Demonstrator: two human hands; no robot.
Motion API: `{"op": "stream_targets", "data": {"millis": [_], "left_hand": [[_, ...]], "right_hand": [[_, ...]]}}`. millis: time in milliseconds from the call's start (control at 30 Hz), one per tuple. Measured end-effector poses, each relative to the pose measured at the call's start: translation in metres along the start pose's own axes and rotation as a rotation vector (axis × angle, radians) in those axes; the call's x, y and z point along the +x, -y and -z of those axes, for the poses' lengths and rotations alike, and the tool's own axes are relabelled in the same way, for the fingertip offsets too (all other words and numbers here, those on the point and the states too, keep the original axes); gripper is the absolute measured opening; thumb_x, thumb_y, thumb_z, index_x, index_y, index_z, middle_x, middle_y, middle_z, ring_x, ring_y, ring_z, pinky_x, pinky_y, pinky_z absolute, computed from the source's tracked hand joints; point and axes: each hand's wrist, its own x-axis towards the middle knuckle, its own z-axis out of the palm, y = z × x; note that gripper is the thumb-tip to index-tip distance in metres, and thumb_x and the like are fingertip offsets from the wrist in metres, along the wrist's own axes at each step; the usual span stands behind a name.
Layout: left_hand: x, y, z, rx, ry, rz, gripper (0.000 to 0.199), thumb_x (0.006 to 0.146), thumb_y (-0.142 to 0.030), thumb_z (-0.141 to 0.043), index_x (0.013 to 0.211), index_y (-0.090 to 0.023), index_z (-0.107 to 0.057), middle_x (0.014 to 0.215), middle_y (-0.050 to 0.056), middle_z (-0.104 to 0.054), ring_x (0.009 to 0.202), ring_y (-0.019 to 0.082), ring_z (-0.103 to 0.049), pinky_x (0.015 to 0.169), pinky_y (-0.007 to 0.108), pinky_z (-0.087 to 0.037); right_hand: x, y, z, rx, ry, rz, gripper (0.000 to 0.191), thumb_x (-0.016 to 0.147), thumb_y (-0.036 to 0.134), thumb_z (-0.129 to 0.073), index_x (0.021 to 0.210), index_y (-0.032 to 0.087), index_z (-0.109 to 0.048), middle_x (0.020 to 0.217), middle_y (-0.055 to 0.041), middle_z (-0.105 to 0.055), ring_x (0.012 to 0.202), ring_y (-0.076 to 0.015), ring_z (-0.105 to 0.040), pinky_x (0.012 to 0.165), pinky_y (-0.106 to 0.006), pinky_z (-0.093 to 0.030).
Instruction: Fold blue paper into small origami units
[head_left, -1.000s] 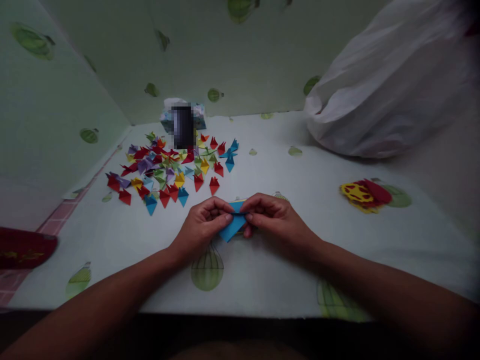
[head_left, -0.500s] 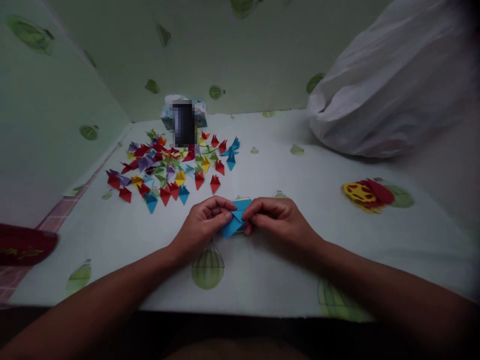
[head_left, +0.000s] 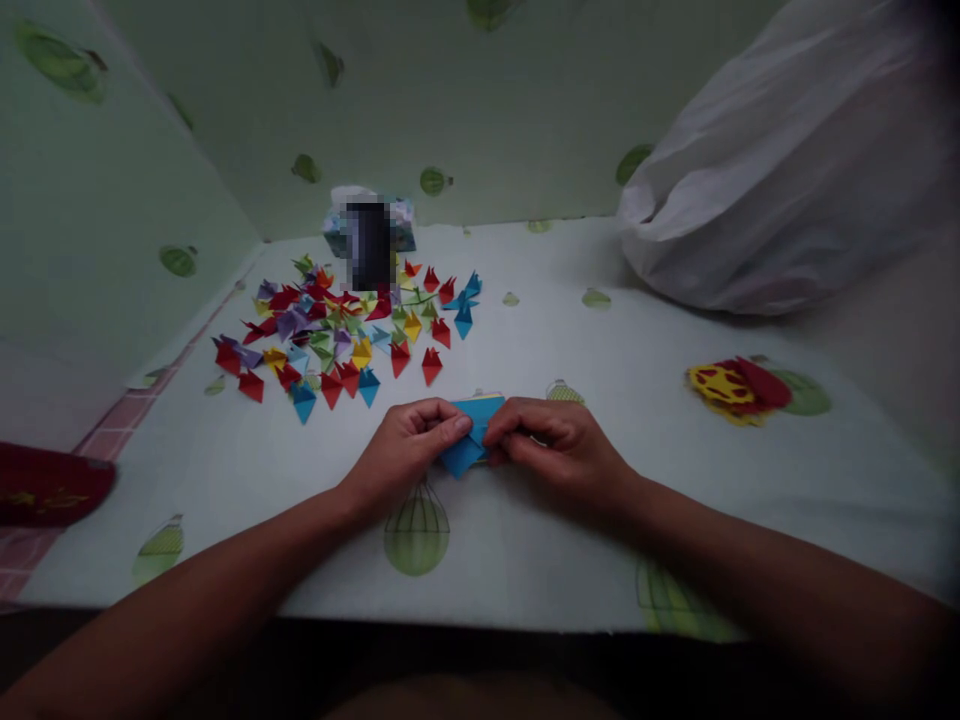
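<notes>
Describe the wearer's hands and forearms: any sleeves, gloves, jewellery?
Left hand and right hand are ungloved, with no rings visible. Left forearm and right forearm show no sleeves, watch or bracelet. Too dim to tell small markings.

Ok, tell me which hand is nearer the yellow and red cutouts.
Right. The right hand is left of the cutouts and lower in view; the left hand is farther left, past the blue paper.

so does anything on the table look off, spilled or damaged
The dark object in front of the tissue box looks odd: it is pixelated, so I can't identify it. The folded paper pieces lie loosely scattered, but I see no spill, and no tear shows in the held blue paper.
</notes>
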Motion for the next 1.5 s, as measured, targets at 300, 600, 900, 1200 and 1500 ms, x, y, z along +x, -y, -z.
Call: {"op": "stream_targets", "data": {"millis": [300,600,900,1200,1500], "left_hand": [[0.0007,-0.0002,0.0002,-0.004,-0.033,-0.021,0.026,0.080,-0.040,-0.075,0.080,-0.015,-0.070,0.070,0.000,-0.065,0.061,0.009,-0.052,0.058,0.020,-0.040],[-0.0010,-0.0029,-0.0006,0.029,-0.039,-0.033,0.025,0.079,-0.038,-0.075,0.078,-0.014,-0.067,0.067,-0.002,-0.062,0.059,0.008,-0.049,0.057,0.020,-0.038],[-0.0021,-0.0022,0.0014,0.270,-0.148,-0.176,0.022,0.083,-0.035,-0.069,0.078,-0.014,-0.066,0.067,-0.001,-0.057,0.061,0.009,-0.047,0.056,0.022,-0.038],[-0.0027,0.0000,-0.0022,0.365,-0.078,-0.204,0.021,0.085,-0.034,-0.066,0.078,-0.014,-0.067,0.066,-0.001,-0.059,0.059,0.009,-0.048,0.055,0.022,-0.038],[0.0023,0.0005,0.0043,0.213,-0.002,-0.105,0.030,0.090,-0.041,-0.063,0.077,-0.015,-0.068,0.066,-0.002,-0.058,0.060,0.009,-0.047,0.056,0.021,-0.037]], "right_hand": [[0.0010,-0.0020,-0.0016,0.081,0.015,-0.071,0.021,0.083,0.007,-0.051,0.082,0.018,-0.069,0.072,-0.0009,-0.070,0.067,-0.0140,-0.067,0.066,-0.028,-0.053],[-0.0007,-0.0068,-0.0016,0.054,-0.009,-0.025,0.023,0.080,0.005,-0.049,0.082,0.016,-0.069,0.074,-0.0026,-0.070,0.068,-0.0145,-0.067,0.067,-0.028,-0.052],[0.0051,-0.0007,0.0005,0.270,-0.088,-0.246,0.007,0.090,0.024,-0.057,0.090,0.017,-0.060,0.072,-0.0009,-0.067,0.067,-0.0143,-0.065,0.065,-0.028,-0.054],[0.0033,-0.0013,-0.0042,0.344,0.036,-0.462,0.023,0.087,0.036,-0.063,0.075,0.017,-0.059,0.058,0.0032,-0.059,0.046,-0.0082,-0.053,0.047,-0.022,-0.042],[0.0042,-0.0024,-0.0036,0.372,0.003,-0.469,0.021,0.085,0.035,-0.065,0.075,0.017,-0.059,0.059,0.0037,-0.059,0.045,-0.0077,-0.053,0.045,-0.021,-0.040]]}}
